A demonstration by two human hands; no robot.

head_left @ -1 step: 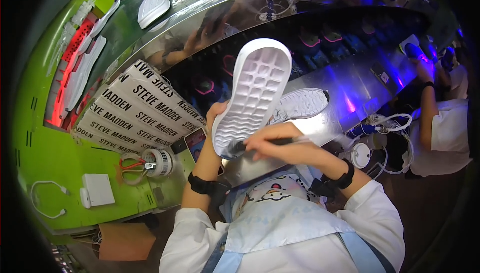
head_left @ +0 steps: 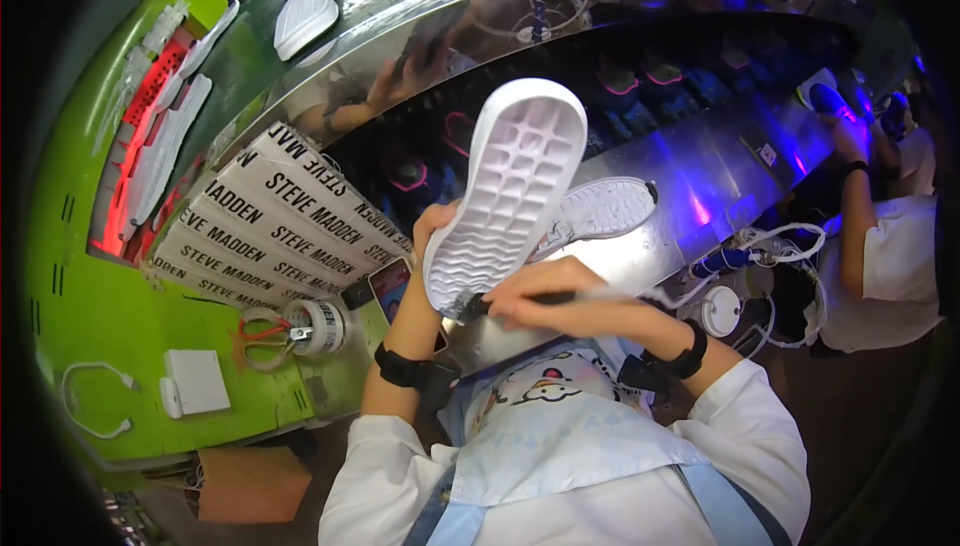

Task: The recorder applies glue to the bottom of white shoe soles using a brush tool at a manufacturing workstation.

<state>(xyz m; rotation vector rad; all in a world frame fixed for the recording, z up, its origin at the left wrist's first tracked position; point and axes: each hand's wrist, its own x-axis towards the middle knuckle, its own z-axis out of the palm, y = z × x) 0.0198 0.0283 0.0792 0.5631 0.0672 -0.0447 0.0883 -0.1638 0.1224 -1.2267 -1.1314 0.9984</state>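
Note:
My left hand [head_left: 434, 224] is closed on the left edge of a white shoe sole [head_left: 510, 181], which stands tilted with its grid of hollow cells and wavy ridges toward me; part of the hand is hidden behind it. In my right hand [head_left: 545, 298] is a dark-handled brush [head_left: 474, 308], its bristles against the lower end of the sole, where a greyish wet-looking patch shows. Beyond my right hand a white shoe [head_left: 605, 208] lies on the metal bench, partly covered by the sole.
On the left stand a patterned box [head_left: 285, 221], a tape roll [head_left: 318, 326], orange-handled scissors [head_left: 262, 328] and a white charger [head_left: 195, 383] on a green table. A phone [head_left: 392, 288] lies beside my left forearm. Right: a lidded white cup [head_left: 720, 310], cables and a co-worker's arm [head_left: 857, 216].
My right hand and the brush have moved slightly toward me, lower on the sole. The sole has barely shifted.

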